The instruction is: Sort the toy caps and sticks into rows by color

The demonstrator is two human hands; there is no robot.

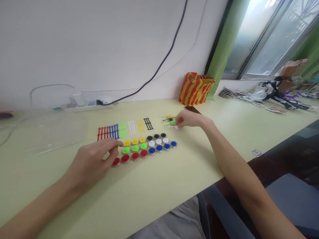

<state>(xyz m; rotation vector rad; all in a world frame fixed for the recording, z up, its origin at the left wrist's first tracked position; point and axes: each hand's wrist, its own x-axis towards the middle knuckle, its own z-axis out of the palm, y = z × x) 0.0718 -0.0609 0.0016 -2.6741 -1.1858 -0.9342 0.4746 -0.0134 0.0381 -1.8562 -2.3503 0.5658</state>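
My left hand (97, 156) rests at the left end of several rows of small round pieces with coloured tops and clear bases. Its thumb and index finger are apart, close to a red-topped piece (116, 161) and a yellow-topped piece (127, 143). My right hand (185, 119) reaches farther back, its fingertips closed on a white-topped round piece (176, 127), mostly covered by the fingers. Beside it lie a light green piece with a thin stick (169, 123) and a black one (170, 119). Blue-topped pieces (159, 148) make up the right of the front row.
Thin arrow-ended sticks lie grouped by colour: red (103, 133), blue (114, 131), green (122, 130), white (132, 127), yellow (140, 125), black (149, 123). Behind stand a striped bag (195, 89) and a dark flat object (192, 109). A power strip (89, 107) lies by the wall.
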